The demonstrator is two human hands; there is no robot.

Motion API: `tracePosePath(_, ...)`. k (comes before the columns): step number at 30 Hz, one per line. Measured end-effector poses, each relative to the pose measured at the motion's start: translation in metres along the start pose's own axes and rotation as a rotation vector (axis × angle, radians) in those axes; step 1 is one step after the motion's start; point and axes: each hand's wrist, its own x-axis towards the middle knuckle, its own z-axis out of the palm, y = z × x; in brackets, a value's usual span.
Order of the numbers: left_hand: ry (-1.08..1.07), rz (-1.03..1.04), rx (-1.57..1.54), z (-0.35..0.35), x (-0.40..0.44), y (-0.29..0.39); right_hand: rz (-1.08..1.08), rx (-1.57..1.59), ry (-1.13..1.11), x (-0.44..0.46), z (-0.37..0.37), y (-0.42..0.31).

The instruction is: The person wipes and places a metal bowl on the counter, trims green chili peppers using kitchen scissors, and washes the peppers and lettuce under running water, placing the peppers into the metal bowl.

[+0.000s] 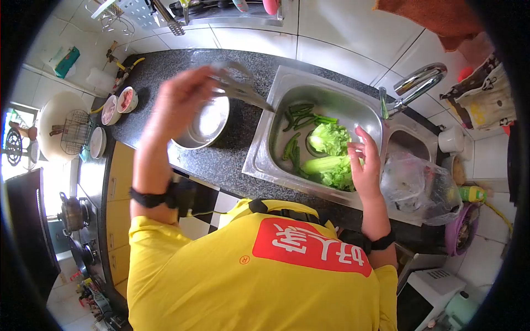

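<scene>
My left hand (pixel 185 99), blurred, is raised over the counter and closed around grey scissors (pixel 243 91). Their pointed end reaches toward the sink's left rim (pixel 258 140). Below that hand stands a shiny metal bowl (pixel 208 124), partly covered by my wrist. Over the sink's right side, my right hand (pixel 365 168) has its fingers apart beside the leafy greens; whether it touches them I cannot tell. A pale green lettuce head (pixel 328 138) lies in the basin above a second leafy vegetable (pixel 326 165) with a thick light stalk. Long green peppers or beans (pixel 301 117) lie left of them.
A chrome faucet (pixel 411 94) rises behind the sink. Clear plastic bags (pixel 417 185) cover part of the smaller basin at right. Two bowls of meat (pixel 128 99) and a white plate (pixel 97 142) stand at the counter's left end. A pot (pixel 72 212) sits on the stove.
</scene>
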Motion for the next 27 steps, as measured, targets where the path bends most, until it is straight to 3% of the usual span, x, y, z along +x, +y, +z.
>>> tracePosePath(1, 0.081, 0.064, 0.03, -0.02, 0.0, -0.005, 0.032, -0.018, 0.007, -0.004, -0.001, 0.004)
tracePosePath(5, 0.15, -0.136, 0.288, -0.079, 0.012, -0.051, 0.161, 0.021, -0.032, -0.022, 0.009, 0.03)
tracePosePath(10, -0.012, -0.046, 0.532, -0.097, 0.042, -0.159, 0.319, -0.002, -0.146, -0.035, 0.036, 0.06)
tracePosePath(12, -0.146, -0.175, 0.524, -0.099, 0.056, -0.198, 0.324, -0.071, -0.17, -0.035, 0.045, 0.062)
tracePosePath(14, -0.156, -0.174, 0.535, -0.099, 0.07, -0.231, 0.343, -0.118, -0.165, -0.038, 0.053, 0.065)
tracePosePath(21, -0.232, -0.159, 0.623, -0.088, 0.105, -0.282, 0.4, -0.24, -0.172, -0.042, 0.066, 0.059)
tracePosePath(23, -0.146, -0.375, 0.533, -0.079, 0.104, -0.277, 0.401, -0.261, -0.163, -0.045, 0.065, 0.065)
tracePosePath(27, -0.122, -0.437, 0.504, -0.064, 0.097, -0.276, 0.329, -0.307, -0.195, -0.045, 0.056, 0.08)
